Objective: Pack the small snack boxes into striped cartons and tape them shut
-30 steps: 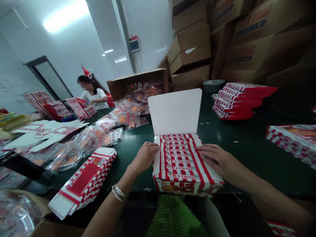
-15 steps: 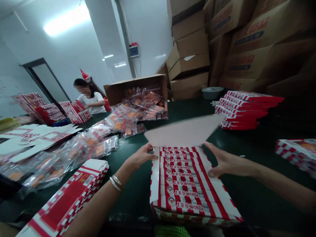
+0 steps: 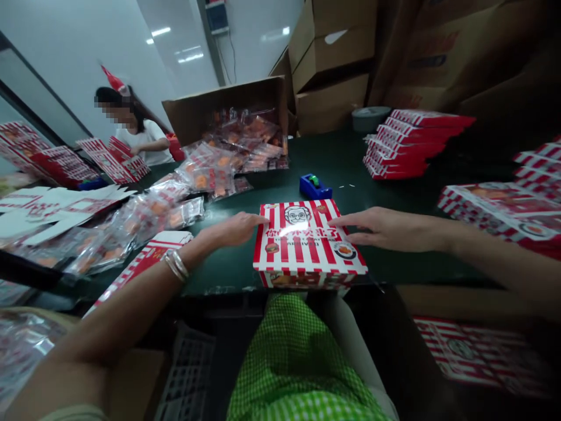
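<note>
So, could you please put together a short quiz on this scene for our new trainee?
1. True or false: the lid of the striped box between the left hand and the right hand stands upright.

2. What colour is the body of the tape dispenser just beyond that box?
A) yellow
B) blue
C) white

3. Fill in the blank: silvery bangles circle the wrist of the ____ hand.

Key:
1. False; it lies flat over the box.
2. B
3. left
</note>
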{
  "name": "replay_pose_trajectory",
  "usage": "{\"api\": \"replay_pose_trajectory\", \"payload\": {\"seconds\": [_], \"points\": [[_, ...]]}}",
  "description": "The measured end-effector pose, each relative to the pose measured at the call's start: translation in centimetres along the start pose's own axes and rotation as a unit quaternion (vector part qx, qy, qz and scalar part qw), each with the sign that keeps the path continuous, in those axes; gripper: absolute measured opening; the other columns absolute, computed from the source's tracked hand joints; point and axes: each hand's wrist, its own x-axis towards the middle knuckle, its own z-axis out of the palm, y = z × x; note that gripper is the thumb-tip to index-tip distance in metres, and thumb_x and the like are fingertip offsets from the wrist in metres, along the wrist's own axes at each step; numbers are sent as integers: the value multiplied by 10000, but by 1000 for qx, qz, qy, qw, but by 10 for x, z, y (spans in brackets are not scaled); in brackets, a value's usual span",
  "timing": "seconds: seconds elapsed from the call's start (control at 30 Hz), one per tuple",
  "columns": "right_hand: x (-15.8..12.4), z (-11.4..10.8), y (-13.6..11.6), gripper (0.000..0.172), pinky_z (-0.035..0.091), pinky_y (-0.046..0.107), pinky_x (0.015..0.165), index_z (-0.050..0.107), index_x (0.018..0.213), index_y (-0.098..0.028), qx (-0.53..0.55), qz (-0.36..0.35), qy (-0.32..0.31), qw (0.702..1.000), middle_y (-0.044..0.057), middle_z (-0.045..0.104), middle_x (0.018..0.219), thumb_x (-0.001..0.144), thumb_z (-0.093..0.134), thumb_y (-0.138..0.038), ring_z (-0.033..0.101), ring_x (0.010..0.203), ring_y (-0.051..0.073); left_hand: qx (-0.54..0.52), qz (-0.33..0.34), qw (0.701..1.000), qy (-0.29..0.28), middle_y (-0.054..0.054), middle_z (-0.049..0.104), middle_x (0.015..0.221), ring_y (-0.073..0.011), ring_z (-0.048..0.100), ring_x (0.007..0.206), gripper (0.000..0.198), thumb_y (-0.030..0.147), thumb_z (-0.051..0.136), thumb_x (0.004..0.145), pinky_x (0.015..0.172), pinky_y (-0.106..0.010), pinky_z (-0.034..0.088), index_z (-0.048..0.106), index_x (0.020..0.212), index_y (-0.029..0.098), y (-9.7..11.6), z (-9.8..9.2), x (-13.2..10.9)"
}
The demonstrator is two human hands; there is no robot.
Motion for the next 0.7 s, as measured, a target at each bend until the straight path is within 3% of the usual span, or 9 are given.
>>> {"api": "replay_pose_trajectory", "payload": {"seconds": [0.07,0.13,0.2,0.3,0.4,0.5,0.6,0.7], "points": [[-11,18,-29,571,483,477,969,548,1350,-272,-42,-13,-16,999,86,601,1317,822,599,-485,564,1181,336,-6,-13,1000,-10,-122,624,1258,-243,587,1133,431,287,447,905,972,-374,438,531,1316,186,27,4,-10],[-21,47,-52,608,455,558,975,525,1367,-229,-112,-15,22,993,163,495,1413,810,655,-434,436,1294,415,18,-4,1000,12,-163,513,1385,-326,465,1277,614,430,580,842,1025,-453,397,453,1388,180,54,23,-17],[-28,77,-66,497,473,578,935,518,1364,-195,-171,9,92,981,209,450,1437,882,574,-300,374,1335,432,73,-17,995,60,-188,383,1482,-377,321,1371,666,399,602,841,1069,-547,323,382,1436,196,73,53,-23],[-33,106,-68,450,495,531,922,511,1361,-202,-204,26,182,962,186,452,1445,941,371,-121,377,1355,374,139,-65,977,151,-176,377,1487,-352,303,1383,515,258,440,937,1094,-592,250,361,1446,241,79,96,-25],[-32,110,-62,455,502,515,933,534,1336,-234,-201,28,225,953,146,499,1418,937,363,-97,401,1347,342,169,-65,962,203,-148,441,1451,-344,360,1353,473,253,374,963,1101,-598,235,382,1436,266,74,109,-25],[-30,101,-60,437,511,486,952,558,1312,-229,-184,14,217,959,127,544,1377,918,415,-105,456,1308,316,199,-39,958,202,-145,520,1386,-341,448,1289,441,271,375,968,1100,-629,223,432,1404,245,73,101,-26],[-29,91,-61,408,522,476,944,584,1282,-165,-175,8,197,965,154,584,1321,894,466,-117,508,1251,317,213,-23,956,202,-138,557,1354,-307,489,1264,425,249,397,962,1094,-543,318,467,1380,211,75,98,-28],[-31,84,-62,388,489,496,986,606,1255,-143,-131,-1,202,971,161,576,1331,875,558,-203,484,1269,324,187,-3,952,242,-96,540,1393,-277,457,1316,404,229,401,966,1096,-458,357,508,1356,237,71,107,-29]]}}
